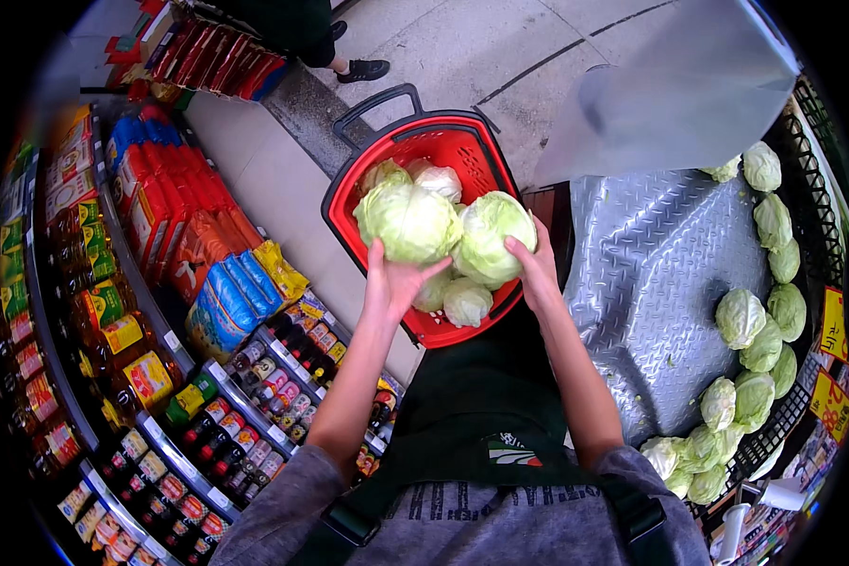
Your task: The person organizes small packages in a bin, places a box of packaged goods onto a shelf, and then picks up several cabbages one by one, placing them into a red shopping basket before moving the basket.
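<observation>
In front of me is a red plastic shopping basket (477, 152) with a black rim and a raised black handle (378, 106). Several pale green cabbages lie in it, among them a small one (467, 303) near the closest end. My left hand (395, 286) grips the near side of a large cabbage (407, 219), fingers partly hidden beneath it. My right hand (536, 265) is shut on a second cabbage (492, 233), with the thumb on top and the fingers around its right side. These two cabbages touch, above the others.
To the right, a metal tread-plate display (651, 297) bears cabbages (739, 318) along its far edge, under a blurred translucent sheet (679, 99). Shelves of bottles (148, 378) and stacked bags (233, 297) stand left. Another person's shoe (363, 71) is on the floor ahead.
</observation>
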The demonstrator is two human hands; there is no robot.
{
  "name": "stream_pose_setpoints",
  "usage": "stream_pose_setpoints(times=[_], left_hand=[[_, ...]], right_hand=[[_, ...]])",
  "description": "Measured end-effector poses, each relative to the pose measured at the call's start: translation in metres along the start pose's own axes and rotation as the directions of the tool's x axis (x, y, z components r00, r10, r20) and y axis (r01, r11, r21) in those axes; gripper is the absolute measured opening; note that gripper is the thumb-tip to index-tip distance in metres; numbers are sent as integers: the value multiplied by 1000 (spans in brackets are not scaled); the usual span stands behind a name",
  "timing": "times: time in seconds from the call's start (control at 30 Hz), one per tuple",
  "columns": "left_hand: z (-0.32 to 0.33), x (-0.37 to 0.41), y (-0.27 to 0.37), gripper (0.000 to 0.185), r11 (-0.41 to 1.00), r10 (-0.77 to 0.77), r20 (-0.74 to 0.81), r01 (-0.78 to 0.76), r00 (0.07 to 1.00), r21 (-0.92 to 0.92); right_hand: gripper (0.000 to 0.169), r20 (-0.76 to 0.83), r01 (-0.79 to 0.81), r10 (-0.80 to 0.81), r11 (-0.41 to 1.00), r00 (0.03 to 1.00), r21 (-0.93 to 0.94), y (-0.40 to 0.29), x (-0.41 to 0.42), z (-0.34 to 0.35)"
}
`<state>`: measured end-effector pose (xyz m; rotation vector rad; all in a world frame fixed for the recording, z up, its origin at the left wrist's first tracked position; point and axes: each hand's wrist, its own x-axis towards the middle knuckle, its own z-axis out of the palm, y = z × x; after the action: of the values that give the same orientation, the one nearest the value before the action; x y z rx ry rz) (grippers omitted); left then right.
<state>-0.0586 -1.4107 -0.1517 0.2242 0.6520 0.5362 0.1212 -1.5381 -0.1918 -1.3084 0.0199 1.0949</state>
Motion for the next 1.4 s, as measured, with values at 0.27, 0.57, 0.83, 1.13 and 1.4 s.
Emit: stream_pose_setpoints(times=[0.27, 0.57, 0.83, 1.13, 1.4], left_hand=[[-32, 141, 38, 74, 913, -89, -429, 246, 899, 325], [-54, 174, -17, 69, 768, 294, -577, 170, 762, 617], [41, 132, -116, 39, 538, 333, 26, -212, 943, 816], [255, 122, -299, 39, 168, 2, 541, -534, 841, 829], [313, 123, -485, 72, 208, -589, 209, -104, 780, 973]], right_hand=[[97, -279, 37, -160, 916, 947, -400, 83, 118, 27], [102, -306, -133, -176, 627, 936, -767, 103, 142, 30], [54, 60, 235, -310, 569, 949, -788, -8, 59, -1], [42, -202, 139, -951, 238, 232, -961, -170, -81, -236], [77, -692, 134, -668, 739, 275, -660, -157, -118, -427]])
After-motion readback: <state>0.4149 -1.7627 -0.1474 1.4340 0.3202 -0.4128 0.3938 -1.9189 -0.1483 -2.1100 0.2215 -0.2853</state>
